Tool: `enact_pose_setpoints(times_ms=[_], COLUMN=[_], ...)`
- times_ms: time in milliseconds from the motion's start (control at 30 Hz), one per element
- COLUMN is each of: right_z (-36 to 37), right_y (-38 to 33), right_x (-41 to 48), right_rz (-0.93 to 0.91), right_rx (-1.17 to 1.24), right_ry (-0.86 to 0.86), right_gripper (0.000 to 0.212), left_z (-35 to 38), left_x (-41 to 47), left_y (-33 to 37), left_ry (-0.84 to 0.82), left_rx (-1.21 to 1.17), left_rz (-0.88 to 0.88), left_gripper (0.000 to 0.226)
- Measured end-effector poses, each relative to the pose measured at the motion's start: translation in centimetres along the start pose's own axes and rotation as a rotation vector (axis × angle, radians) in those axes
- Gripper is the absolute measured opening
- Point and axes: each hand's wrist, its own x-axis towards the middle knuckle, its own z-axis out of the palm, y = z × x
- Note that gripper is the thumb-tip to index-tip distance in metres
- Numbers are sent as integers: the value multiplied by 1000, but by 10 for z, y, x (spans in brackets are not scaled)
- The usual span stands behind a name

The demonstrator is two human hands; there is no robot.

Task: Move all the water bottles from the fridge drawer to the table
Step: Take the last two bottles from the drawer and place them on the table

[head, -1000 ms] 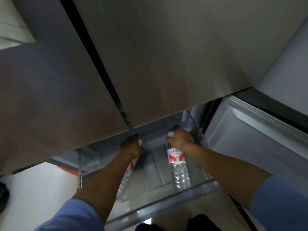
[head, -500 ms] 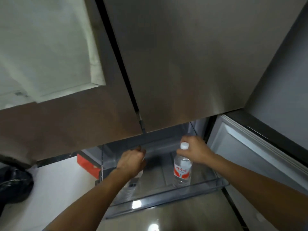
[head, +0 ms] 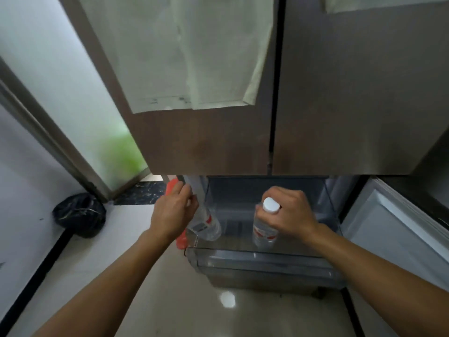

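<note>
The clear fridge drawer (head: 264, 260) stands pulled out below the closed brown fridge doors. My left hand (head: 173, 211) grips the neck of a clear water bottle (head: 205, 224) with a red and white label, hanging tilted over the drawer's left edge. My right hand (head: 288, 214) grips the neck of a second water bottle (head: 263, 233), upright above the drawer's middle, white cap (head: 271, 205) showing. The inside of the drawer beneath looks bare.
Papers (head: 184, 52) hang on the left fridge door. A dark bag (head: 79, 215) lies on the floor at left near a frosted glass door (head: 68, 98). An open white fridge door (head: 398, 229) stands to the right. A red object (head: 181, 239) sits beside the drawer's left side.
Both hands have lifted their bottles up out of the drawer. The left bottle went from lying in the drawer to hanging tilted. The view has swung upward and left.
</note>
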Motion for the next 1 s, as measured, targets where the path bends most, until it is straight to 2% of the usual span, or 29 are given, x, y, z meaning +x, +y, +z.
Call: enact_pose_setpoints(times_ms=[100,200,367,533,733,1000], right_z=[8,28,100,187,294,428], right_y=[-50,-109,-220,-338,-481,-670], right_x=[25,42,33,2,-35,-83], right_rz=[-105,-167,-191,-259,-426,-706], right_rx=[12,43,85,155,234,367], right_ry=[53,48,-30,-174,-490,-810], right_gripper=[23,26,34,27,31,26], left_z=[-46,-94,-176,-232,-277,-323], left_x=[-24,-67,-171,-299,-462,-628], left_y=[-29,-61,-139,-220,-295,-352], left_ry=[140,234,295,187,69,58], left_rx=[-67,-59,40,168,292,314], left_rz=[-144,-206,-272,-440,-787,-1239], left_gripper=[20,21,21,19,17,14])
